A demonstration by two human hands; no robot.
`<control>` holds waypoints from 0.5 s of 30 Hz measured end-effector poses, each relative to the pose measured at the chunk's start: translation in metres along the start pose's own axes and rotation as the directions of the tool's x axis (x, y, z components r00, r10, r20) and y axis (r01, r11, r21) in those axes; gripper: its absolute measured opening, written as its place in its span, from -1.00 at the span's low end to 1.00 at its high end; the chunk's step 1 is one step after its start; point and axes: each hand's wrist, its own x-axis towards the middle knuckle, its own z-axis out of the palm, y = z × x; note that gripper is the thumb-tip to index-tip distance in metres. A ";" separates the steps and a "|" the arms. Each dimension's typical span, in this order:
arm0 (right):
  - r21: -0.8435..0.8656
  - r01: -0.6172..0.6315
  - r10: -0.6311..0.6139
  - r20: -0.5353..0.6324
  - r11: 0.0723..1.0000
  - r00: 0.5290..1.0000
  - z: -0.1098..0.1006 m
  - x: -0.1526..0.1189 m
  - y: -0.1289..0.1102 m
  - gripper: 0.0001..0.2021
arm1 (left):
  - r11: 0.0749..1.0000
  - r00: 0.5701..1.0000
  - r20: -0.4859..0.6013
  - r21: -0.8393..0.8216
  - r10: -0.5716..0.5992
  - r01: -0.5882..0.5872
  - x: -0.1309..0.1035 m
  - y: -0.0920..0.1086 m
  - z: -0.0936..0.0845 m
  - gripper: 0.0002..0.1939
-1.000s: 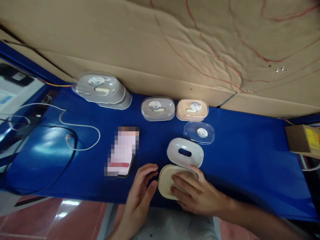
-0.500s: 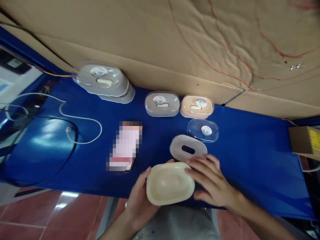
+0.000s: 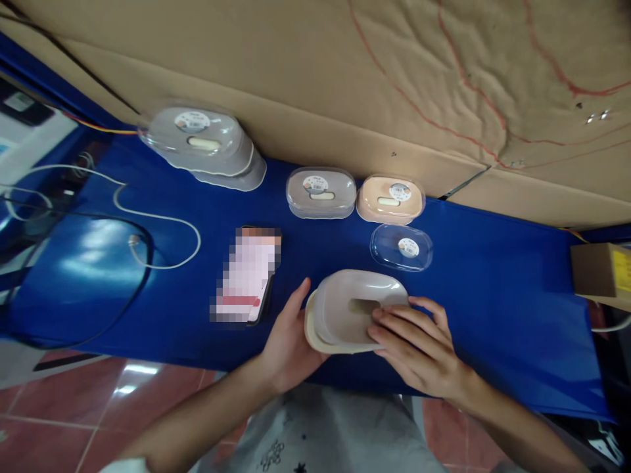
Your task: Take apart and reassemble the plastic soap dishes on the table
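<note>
My left hand (image 3: 292, 338) grips the cream oval soap dish (image 3: 315, 337) from its left side, thumb up along the rim. Over the dish lies a pale grey oval tray (image 3: 340, 315) with a slot in its middle, shifted a little up and to the right so cream rim shows at left and below. My right hand (image 3: 419, 345) has its fingers on the grey tray's right end, covering part of the slot; its thumb is hidden. Just beyond them, a clear lid (image 3: 401, 247) with a round sticker lies on the blue table.
A closed grey soap box (image 3: 320, 194) and a peach one (image 3: 391, 199) stand by the cardboard wall (image 3: 296, 98). Stacked grey boxes (image 3: 204, 144) are at back left. A phone (image 3: 246, 276) and a white cable (image 3: 162, 266) lie left; a carton (image 3: 594, 269) sits far right.
My right hand has picked the grey slotted tray up off the table and brought it onto the cream dish. My left hand and the dish have moved slightly up and right.
</note>
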 end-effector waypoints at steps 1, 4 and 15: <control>-0.014 0.015 -0.015 -0.010 1.000 1.000 0.000 0.001 0.000 -0.55 | 1.000 0.999 0.046 0.012 0.012 -0.012 0.005 0.005 0.006 -0.23; -0.041 0.027 -0.029 -0.042 0.999 0.999 0.001 0.006 0.007 -0.64 | 0.998 0.994 0.104 0.039 0.042 -0.046 0.017 0.021 0.022 -0.31; 0.010 0.076 -0.077 0.080 0.997 0.994 0.021 0.005 0.036 -0.63 | 0.995 0.991 -0.092 0.028 0.098 -0.096 0.036 0.032 0.025 -0.45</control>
